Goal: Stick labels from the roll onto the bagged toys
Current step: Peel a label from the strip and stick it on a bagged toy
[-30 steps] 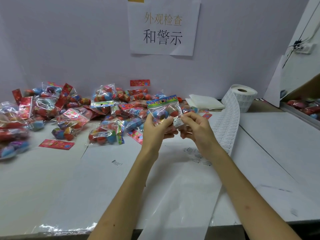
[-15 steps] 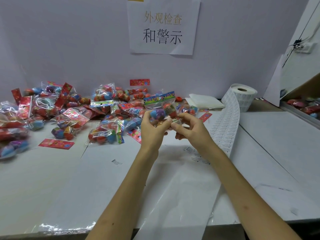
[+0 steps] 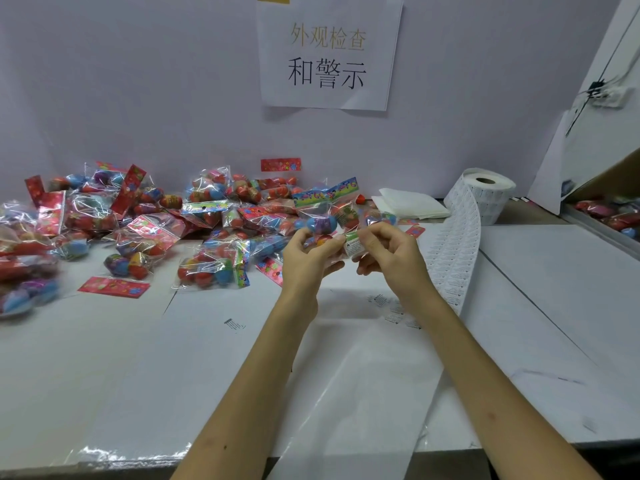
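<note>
**Bag lowered, label held at its corner**

Since one second ago the bag of toys (image 3: 323, 221) has been lowered a little and tipped, so that its coloured header card (image 3: 325, 195) is now turned away toward the wall. The bag is gripped by the left hand (image 3: 310, 252), with the thumb on top and the fingers curled beneath it. A small white label (image 3: 352, 245) with a green band is seen at the near right corner of the bag. It is pinched there between thumb and forefinger of the right hand (image 3: 393, 259). Whether the label is already fully stuck down cannot be told, because part of it is covered by the fingers. The roll of labels (image 3: 490, 195) is stood at the back right, and its strip (image 3: 453, 258) is laid out forward, beside the right forearm. The pile of other bagged toys (image 3: 145, 230) is spread along the wall to the left.
</note>
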{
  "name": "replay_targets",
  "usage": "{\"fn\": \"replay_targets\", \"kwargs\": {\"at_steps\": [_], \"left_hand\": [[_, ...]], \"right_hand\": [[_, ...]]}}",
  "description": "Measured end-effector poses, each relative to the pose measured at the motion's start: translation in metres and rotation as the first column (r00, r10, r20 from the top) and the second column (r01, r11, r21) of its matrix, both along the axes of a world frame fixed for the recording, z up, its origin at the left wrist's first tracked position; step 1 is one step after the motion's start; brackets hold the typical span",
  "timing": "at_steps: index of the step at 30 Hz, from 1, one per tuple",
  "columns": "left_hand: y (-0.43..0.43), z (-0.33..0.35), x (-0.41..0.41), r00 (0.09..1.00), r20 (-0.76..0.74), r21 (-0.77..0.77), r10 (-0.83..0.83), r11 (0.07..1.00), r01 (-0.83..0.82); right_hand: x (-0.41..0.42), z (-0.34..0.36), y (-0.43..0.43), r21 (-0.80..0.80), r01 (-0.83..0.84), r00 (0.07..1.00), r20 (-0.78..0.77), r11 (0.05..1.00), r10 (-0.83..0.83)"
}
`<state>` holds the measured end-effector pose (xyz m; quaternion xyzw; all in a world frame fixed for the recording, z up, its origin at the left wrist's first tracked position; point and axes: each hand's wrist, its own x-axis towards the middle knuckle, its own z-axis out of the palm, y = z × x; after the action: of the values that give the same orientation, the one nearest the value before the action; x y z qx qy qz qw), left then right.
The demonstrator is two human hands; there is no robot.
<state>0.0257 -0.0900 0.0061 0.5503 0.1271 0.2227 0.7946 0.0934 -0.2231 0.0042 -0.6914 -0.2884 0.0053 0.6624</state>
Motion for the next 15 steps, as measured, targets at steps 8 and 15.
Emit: {"fn": "replay_targets", "kwargs": {"at_steps": [8,15], "left_hand": [[-0.0043,-0.0026,0.0007,1.000,-0.002,0.267,0.013,0.964,-0.012],[-0.0093,-0.0047,-0.0009,0.992,-0.087,0.388,-0.087,0.914,0.114]], "right_hand": [[-0.0018,0.0041,0.0009,0.029,0.060,0.995,-0.082,0.998,-0.057],[0.0028,0.0033,-0.0023,0.070,0.174,0.982,-0.081,0.982,-0.169]]}}
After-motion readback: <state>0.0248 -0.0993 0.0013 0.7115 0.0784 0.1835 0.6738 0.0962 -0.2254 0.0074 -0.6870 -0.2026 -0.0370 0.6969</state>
